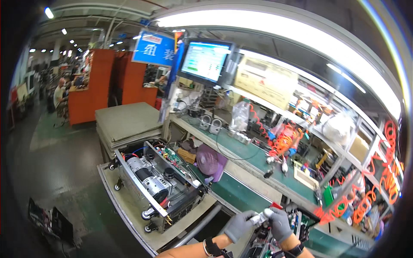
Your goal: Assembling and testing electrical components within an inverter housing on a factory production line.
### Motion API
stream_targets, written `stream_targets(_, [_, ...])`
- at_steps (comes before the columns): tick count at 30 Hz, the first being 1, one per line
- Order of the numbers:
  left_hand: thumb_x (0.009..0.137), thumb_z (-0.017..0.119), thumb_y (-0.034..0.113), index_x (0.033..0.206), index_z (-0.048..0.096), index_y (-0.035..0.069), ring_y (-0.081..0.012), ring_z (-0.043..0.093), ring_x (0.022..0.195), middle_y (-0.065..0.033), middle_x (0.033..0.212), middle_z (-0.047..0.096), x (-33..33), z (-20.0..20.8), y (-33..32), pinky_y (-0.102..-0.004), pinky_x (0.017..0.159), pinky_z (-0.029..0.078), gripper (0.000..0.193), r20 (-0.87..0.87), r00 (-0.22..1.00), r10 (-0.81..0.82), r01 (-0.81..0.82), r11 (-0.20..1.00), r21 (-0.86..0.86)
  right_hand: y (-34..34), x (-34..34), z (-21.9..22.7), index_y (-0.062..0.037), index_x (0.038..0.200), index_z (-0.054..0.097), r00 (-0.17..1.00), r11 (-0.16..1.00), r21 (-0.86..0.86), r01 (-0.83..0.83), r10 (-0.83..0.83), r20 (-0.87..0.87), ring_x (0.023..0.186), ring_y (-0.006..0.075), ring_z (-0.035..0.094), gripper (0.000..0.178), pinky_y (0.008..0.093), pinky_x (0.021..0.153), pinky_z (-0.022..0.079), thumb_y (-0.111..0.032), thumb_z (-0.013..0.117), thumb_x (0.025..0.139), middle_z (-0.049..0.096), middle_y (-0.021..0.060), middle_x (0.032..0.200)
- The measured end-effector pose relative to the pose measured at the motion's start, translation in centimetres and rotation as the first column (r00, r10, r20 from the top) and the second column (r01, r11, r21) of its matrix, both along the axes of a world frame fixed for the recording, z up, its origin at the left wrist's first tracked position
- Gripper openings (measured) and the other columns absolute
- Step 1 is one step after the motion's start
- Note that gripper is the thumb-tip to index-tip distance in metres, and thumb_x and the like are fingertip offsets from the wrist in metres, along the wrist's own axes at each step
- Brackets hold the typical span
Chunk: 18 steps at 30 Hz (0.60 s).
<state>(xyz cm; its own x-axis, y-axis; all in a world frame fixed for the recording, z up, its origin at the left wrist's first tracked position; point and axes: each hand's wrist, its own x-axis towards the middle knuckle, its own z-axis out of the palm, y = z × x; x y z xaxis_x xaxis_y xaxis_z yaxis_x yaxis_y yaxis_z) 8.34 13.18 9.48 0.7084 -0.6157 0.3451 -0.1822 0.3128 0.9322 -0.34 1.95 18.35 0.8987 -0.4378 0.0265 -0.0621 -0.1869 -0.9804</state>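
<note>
Both my hands wear grey gloves with pale fingertips and meet at the lower right. My left hand [237, 226] pinches a small whitish piece [257, 219] from its left side. The fingers of my right hand [280, 224] close on the same piece from the right; its exact kind is too small and blurred to tell. Beneath and behind the hands lies an opened unit [303, 220] with a dark frame, circuit parts and wiring, partly covered by my hands. A bit of red [275, 206] shows just behind my right fingers.
On the left, an open metal chassis [150, 172] on casters holds a silver-and-black motor. Behind it stand a purple fan [208, 161] and stacked grey-green boards [129, 118]. A green bench [241, 150] carries tools and coiled orange air hoses [282, 144]. A monitor [205, 60] hangs above.
</note>
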Motion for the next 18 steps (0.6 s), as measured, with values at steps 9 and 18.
stream_targets(9, [0.085, 0.057, 0.017, 0.094, 0.062, -0.001, -0.0078, 0.054, 0.074, -0.0037, 0.079, 0.061, 3.3, -2.5, -3.4, -0.0254, 0.067, 0.046, 0.021, -0.041, 0.995, -0.086, 0.086, 0.996, -0.001, -3.0, 2.8, -2.6, 0.0028, 0.081, 0.062, 1.000, 0.994, 0.103, 0.027, -0.028, 0.009, 0.056, 0.0066, 0.051, 0.017, 0.0193, 0.050, 0.039, -0.013, 0.057, 0.082, 0.058, 0.0025, 0.065])
stream_targets(18, [0.082, 0.057, 0.017, 0.085, 0.063, 0.002, -0.0089, 0.055, 0.063, -0.0049, 0.069, 0.060, 5.6, -2.1, -5.8, -0.0267, 0.057, 0.044, 0.016, 0.059, 0.998, -0.025, 0.015, 0.987, 0.157, -5.2, 4.7, -3.9, 0.0018, 0.074, 0.063, 0.983, 0.753, -0.635, 0.170, -0.086, 0.162, 0.055, 0.0161, 0.052, 0.013, 0.0287, 0.054, 0.041, -0.011, 0.063, 0.074, 0.058, 0.0100, 0.063])
